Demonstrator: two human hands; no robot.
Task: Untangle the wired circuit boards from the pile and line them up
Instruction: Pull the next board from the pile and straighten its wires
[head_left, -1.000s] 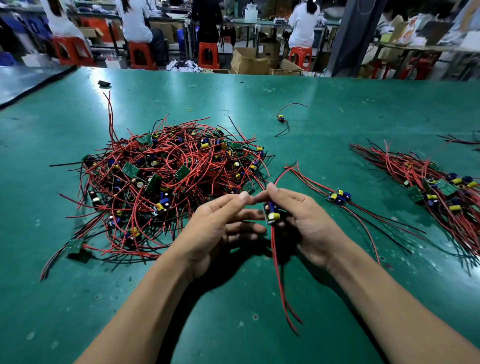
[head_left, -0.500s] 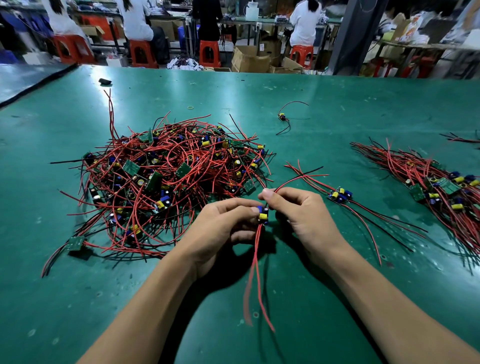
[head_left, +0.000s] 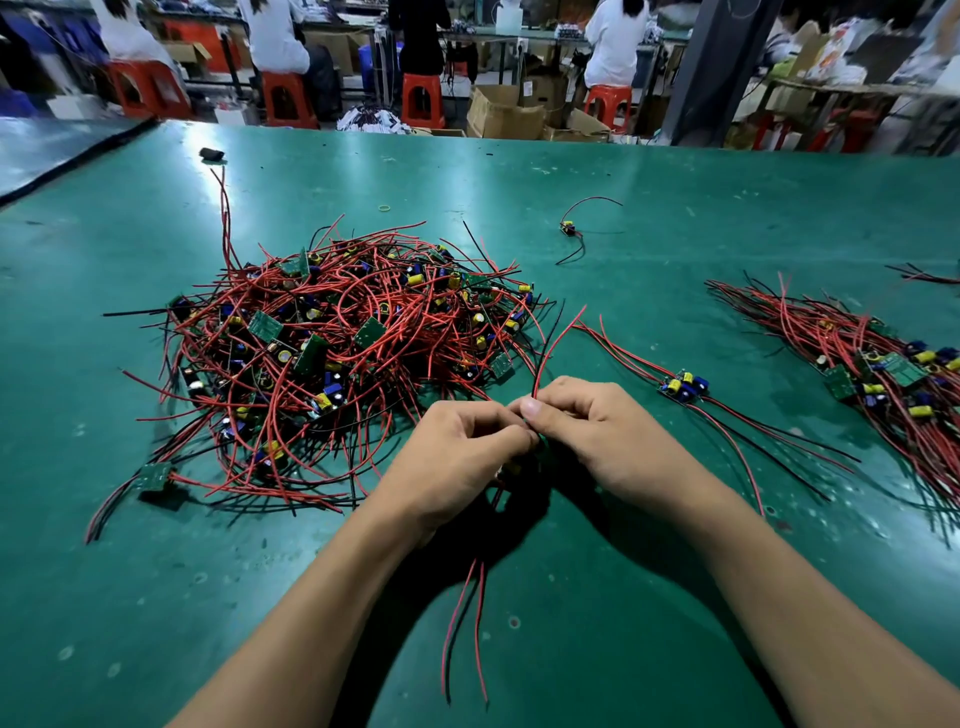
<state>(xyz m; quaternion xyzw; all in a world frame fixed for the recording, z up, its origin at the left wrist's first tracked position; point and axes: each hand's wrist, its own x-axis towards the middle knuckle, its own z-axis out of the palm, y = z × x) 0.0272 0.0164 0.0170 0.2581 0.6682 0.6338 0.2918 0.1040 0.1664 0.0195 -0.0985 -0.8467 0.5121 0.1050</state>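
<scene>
Dangling nearest are red wires (head_left: 480, 623) from a small board, hidden inside the pinching fingers of the left hand (head_left: 457, 457) and right hand (head_left: 587, 421), which touch. I think it helps to pull the wires straight slowly, then lay the board just beside the laid-out board (head_left: 683, 387), away from the big pile (head_left: 337, 353).

The left forearm (head_left: 311, 623) and right forearm (head_left: 779, 597) are bare, as are the left hand (head_left: 457, 460) and right hand (head_left: 602, 431); one right-hand fingernail (head_left: 530, 406) is cut short.
</scene>
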